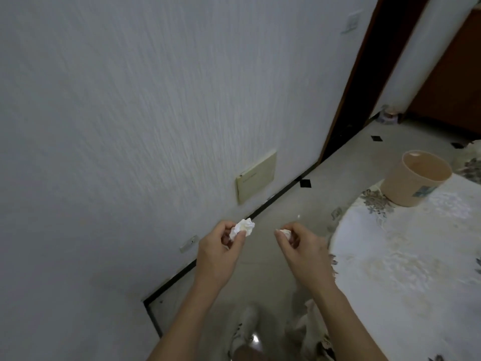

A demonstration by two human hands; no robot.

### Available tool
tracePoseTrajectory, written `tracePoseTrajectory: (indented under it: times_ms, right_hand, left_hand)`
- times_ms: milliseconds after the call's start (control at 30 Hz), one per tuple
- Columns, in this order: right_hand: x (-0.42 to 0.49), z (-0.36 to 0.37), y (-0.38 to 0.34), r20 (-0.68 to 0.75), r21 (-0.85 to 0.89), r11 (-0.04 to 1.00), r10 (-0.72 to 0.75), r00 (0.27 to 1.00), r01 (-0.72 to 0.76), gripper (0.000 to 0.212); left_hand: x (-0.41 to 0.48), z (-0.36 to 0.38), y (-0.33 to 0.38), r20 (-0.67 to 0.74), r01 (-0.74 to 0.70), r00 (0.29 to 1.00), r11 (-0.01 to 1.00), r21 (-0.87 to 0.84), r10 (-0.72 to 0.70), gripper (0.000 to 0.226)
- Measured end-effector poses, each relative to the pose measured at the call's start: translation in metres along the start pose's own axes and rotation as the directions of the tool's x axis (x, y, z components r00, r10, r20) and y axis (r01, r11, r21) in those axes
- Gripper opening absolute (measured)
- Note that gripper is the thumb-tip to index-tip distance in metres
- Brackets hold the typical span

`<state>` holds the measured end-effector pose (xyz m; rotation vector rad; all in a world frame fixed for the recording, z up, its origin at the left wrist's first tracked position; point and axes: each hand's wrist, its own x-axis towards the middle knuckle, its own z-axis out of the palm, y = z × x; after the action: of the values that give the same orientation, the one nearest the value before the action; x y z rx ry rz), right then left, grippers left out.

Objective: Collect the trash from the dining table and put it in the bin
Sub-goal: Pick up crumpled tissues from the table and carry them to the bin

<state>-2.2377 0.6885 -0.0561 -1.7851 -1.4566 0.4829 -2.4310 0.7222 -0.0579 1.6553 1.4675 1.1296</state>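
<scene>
My left hand (pixel 220 252) holds a crumpled white paper ball (pixel 244 227) between thumb and fingertips, over the floor near the wall. My right hand (pixel 299 247) pinches a smaller white paper wad (pixel 285 233), mostly hidden by the fingers. Both hands hover side by side left of the dining table (pixel 406 269), which carries a white floral cloth. A beige round bin (pixel 413 178) stands open at the far right, behind the table's edge, and looks empty inside.
A white textured wall fills the left, with a yellowish panel (pixel 256 175) low on it. Pale floor tiles (pixel 346 162) with small black diamonds run toward a dark doorway (pixel 359 87). A shoe (pixel 246 332) shows at the bottom.
</scene>
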Motion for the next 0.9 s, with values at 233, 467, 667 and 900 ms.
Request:
tracePoseTrajectory:
  times_ms: [233,467,667,900]
  right_hand:
    - [0.108,0.031,0.008,-0.091,0.127,0.99,0.08,0.993,-0.069,0.016]
    - [0.208,0.032,0.014,-0.145,0.156,0.982,0.126,0.981,-0.103,0.017]
    - [0.26,0.008,0.035,-0.221,0.117,0.983,0.165,0.961,-0.142,0.015]
    - [0.311,-0.022,0.086,-0.321,0.017,0.949,0.302,0.898,-0.314,0.014]
  left_hand:
    - [0.121,0.027,-0.009,0.111,-0.044,0.993,0.998,0.037,0.039,0.008]
    - [0.226,0.051,-0.001,0.197,-0.063,0.979,0.998,0.023,0.057,0.006]
    - [0.289,0.099,0.009,0.255,-0.06,0.964,0.997,-0.054,0.072,0.009]
    - [0.352,0.191,0.024,0.383,-0.06,0.919,0.993,-0.101,0.094,0.01]
